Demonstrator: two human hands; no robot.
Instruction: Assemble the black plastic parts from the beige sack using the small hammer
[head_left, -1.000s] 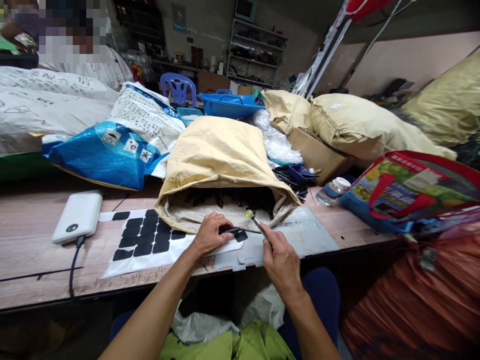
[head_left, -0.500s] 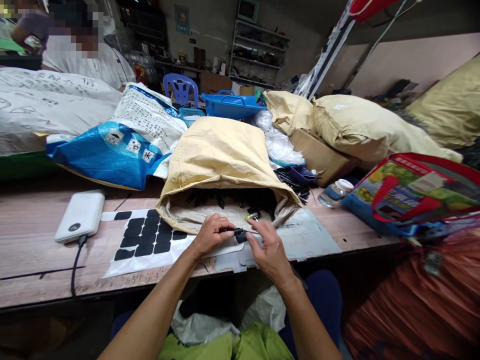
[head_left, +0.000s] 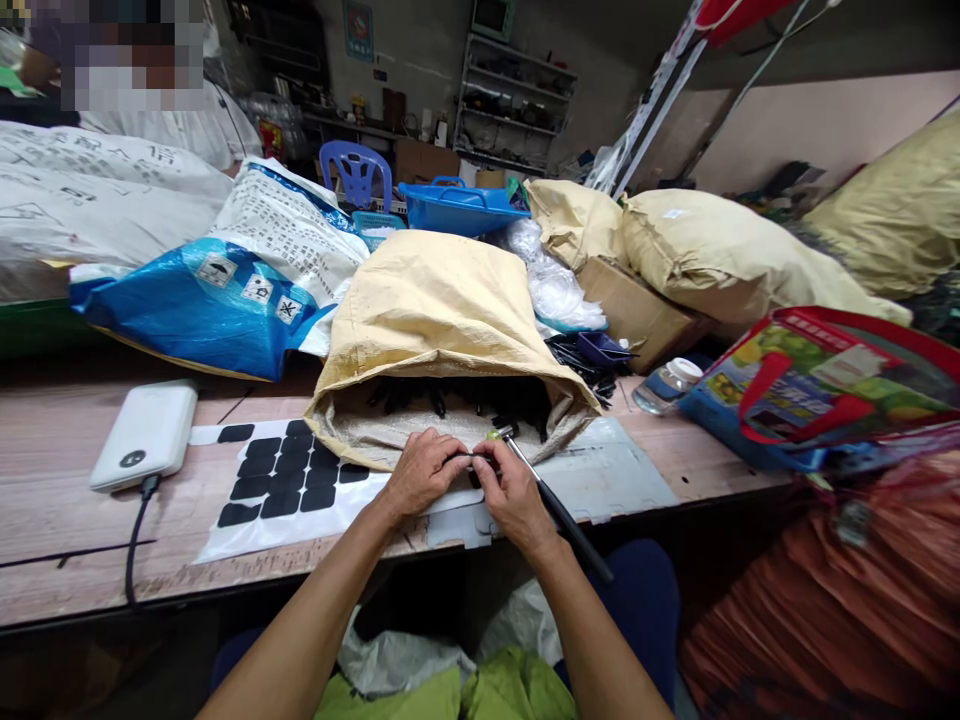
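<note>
Wood-grain bench (head_left: 45, 510): small black part (head_left: 471, 455) held at the mouth of an open sack (head_left: 435, 290)

From where I stand, the part sits between two sets of fingertips, just in front of the sack's opening. Left hand (head_left: 427, 470): thumb and forefinger pinched close on one end. Right hand (head_left: 514, 490): similarly narrow, on the other end. Fingers cover most of the part, so its shape cannot be told.

Behind the right hand runs a hammer-like tool (head_left: 556, 509), its grip jutting past the bench edge; whether the other fingers grasp it cannot be told.

Handling assessment: a light, square pinch should suit so slim a piece, with both ends in line and wrists steady. The jutting grip could, in my judgement, catch on a forearm and merits clearance.

Containers: the sack lies mouth toward the worker, dark pieces (head_left: 439, 402) massed inside, uncountable. To its left, a white sheet (head_left: 315, 525) bears black patches (head_left: 281, 502). Right of the sack, a purple tray (head_left: 602, 348) sits beside loose black pieces (head_left: 581, 365); the jar (head_left: 667, 387) near it has a white lid. Behind the sack stands a blue tub (head_left: 465, 210), contents unseen. Farther right, the shopping bag's (head_left: 840, 380) contents are likewise unseen.
</note>
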